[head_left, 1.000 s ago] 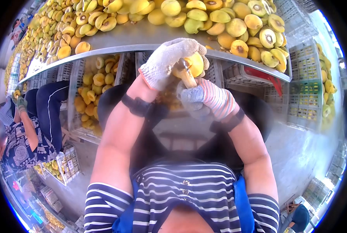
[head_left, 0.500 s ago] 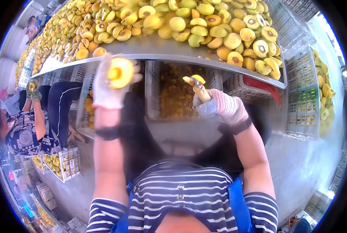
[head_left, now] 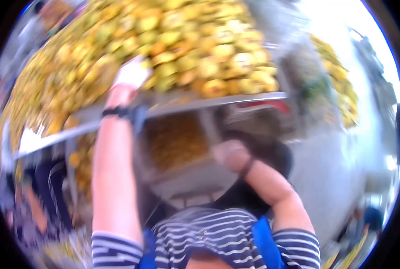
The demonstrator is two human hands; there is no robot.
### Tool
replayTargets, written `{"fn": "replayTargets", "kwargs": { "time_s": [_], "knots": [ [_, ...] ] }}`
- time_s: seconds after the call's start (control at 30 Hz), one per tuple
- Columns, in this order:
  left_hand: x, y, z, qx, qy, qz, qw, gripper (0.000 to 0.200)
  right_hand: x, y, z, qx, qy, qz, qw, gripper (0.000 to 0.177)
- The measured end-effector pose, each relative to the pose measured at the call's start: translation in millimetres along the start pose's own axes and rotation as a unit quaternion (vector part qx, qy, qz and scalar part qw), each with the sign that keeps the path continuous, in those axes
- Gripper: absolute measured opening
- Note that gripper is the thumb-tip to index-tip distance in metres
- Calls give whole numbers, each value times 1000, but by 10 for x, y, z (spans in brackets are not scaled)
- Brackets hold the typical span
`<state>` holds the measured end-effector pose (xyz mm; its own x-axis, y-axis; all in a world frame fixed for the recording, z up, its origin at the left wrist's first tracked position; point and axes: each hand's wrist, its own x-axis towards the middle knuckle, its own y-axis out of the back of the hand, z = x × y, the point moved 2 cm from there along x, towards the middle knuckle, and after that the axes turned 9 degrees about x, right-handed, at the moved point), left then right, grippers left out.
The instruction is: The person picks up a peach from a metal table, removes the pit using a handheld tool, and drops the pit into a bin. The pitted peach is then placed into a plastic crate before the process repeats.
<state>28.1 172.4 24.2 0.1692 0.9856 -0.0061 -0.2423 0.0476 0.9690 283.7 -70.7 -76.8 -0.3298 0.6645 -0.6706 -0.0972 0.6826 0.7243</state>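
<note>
My left hand (head_left: 133,74), in a pale glove, reaches over the metal table (head_left: 182,104) onto the heap of halved yellow fruit (head_left: 177,58). Motion smears its fingers, so what it holds, if anything, does not show. Lower on the right, my right hand (head_left: 231,154) is near the crate under the table edge. It is blurred too, and its fingers and any tool in them cannot be made out. That crate (head_left: 177,139) holds darker yellow-brown pieces.
Another person (head_left: 34,201) sits at the left beside the table. Yellow fruit fills a container (head_left: 81,161) under the table's left part. More fruit (head_left: 336,80) lies in crates at the right. Something red (head_left: 265,105) is under the table's right end.
The view has turned and blurred. My left hand has moved up onto the heap; the yellow fruit half it held no longer shows. My right hand has lowered, and its tool is no longer visible.
</note>
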Motion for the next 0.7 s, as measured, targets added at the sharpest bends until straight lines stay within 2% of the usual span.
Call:
{"fn": "replayTargets", "kwargs": {
  "time_s": [0.03, 0.07, 0.1, 0.13, 0.2, 0.23, 0.27, 0.33, 0.4, 0.43, 0.47, 0.53, 0.57, 0.63, 0.67, 0.7],
  "knots": [
    [91, -162, -90, -76, -13, 59, 995, 53, -170, 210, -55, 10, 23, 27, 999, 21],
    [128, -158, -113, -61, -39, 84, 994, 55, -202, 269, -44, 48, 5, 32, 998, 22],
    [86, -43, -15, -34, 22, 62, 997, 59, -213, 315, -27, 10, -27, -17, 999, 26],
    [96, -74, -134, -45, 20, 86, 995, 60, -193, 279, 25, 13, 19, -2, 1000, 34],
    [135, -142, -358, -197, 51, 52, 978, 51, -58, 239, 118, 117, 124, 149, 974, 45],
    [-73, -42, -261, -372, 84, 9, 924, 43, -224, 529, 32, 214, 53, 175, 960, 49],
    [-413, 172, -7, -450, 85, -16, 889, 40, -453, 869, -97, 308, -18, 199, 930, 53],
    [-843, 258, 247, -506, 23, -64, 860, 43, -519, 1074, -263, 367, 110, 391, 837, 63],
    [-1123, 180, 426, -462, -87, -94, 877, 37, -662, 1363, -504, 353, 134, 406, 832, 65],
    [-1234, 89, 492, -476, -176, -87, 857, 47, -702, 1459, -591, 342, 155, 418, 827, 68],
    [-1469, 208, 642, -565, -135, -155, 799, 54, -674, 1479, -631, 341, 158, 418, 827, 68],
    [-1682, 335, 693, -543, -6, -99, 834, 66, -617, 1507, -671, 348, 174, 407, 826, 72],
    [-1711, 292, 674, -544, -7, -97, 834, 66, -637, 1538, -693, 364, 156, 363, 843, 73],
    [-1745, 162, 618, -601, -74, 9, 796, 66, -575, 1506, -737, 378, 165, 368, 833, 73],
    [-1725, 134, 601, -603, -72, 12, 795, 66, -545, 1516, -755, 391, 175, 373, 823, 72],
    [-1685, 99, 578, -637, -29, -8, 770, 64, -518, 1538, -761, 390, 176, 372, 824, 72]
  ]
}}
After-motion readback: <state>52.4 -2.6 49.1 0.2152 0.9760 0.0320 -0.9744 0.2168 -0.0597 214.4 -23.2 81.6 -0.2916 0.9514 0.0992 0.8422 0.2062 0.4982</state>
